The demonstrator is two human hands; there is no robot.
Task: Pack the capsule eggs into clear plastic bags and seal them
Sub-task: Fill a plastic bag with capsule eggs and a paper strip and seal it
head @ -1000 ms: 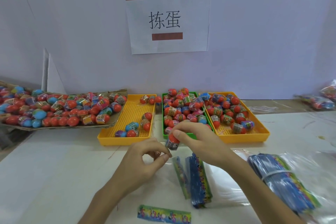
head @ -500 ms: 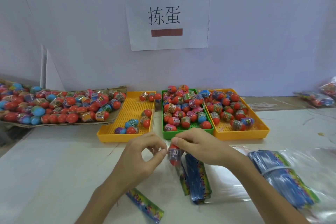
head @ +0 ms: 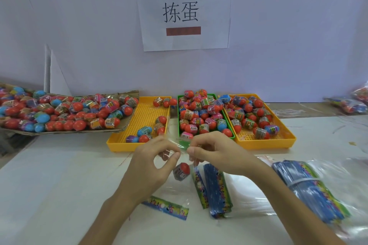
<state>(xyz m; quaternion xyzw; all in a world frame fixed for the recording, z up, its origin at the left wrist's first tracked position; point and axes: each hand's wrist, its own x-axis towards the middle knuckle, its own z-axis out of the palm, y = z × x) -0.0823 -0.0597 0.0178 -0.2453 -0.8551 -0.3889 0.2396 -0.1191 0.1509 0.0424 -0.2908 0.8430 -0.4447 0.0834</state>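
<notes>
My left hand (head: 151,167) and my right hand (head: 215,153) each pinch the top edge of a clear plastic bag (head: 177,189) just above the white table. One capsule egg (head: 181,171) with a red cap lies inside the bag, below my fingertips. The bag's printed header strip (head: 166,207) lies on the table at its lower end. More capsule eggs fill a green tray (head: 199,117) behind my hands.
A yellow tray (head: 143,119) with a few eggs stands at the left, another yellow tray (head: 262,125) with eggs at the right. A cardboard sheet (head: 65,113) heaped with eggs lies far left. Stacks of unused bags (head: 217,189) and a banded bundle (head: 306,187) lie on my right.
My right hand has let go of the egg, which now lies lower inside the bag. Both hands now pinch the bag's top edge, and the bag hangs lower toward the table.
</notes>
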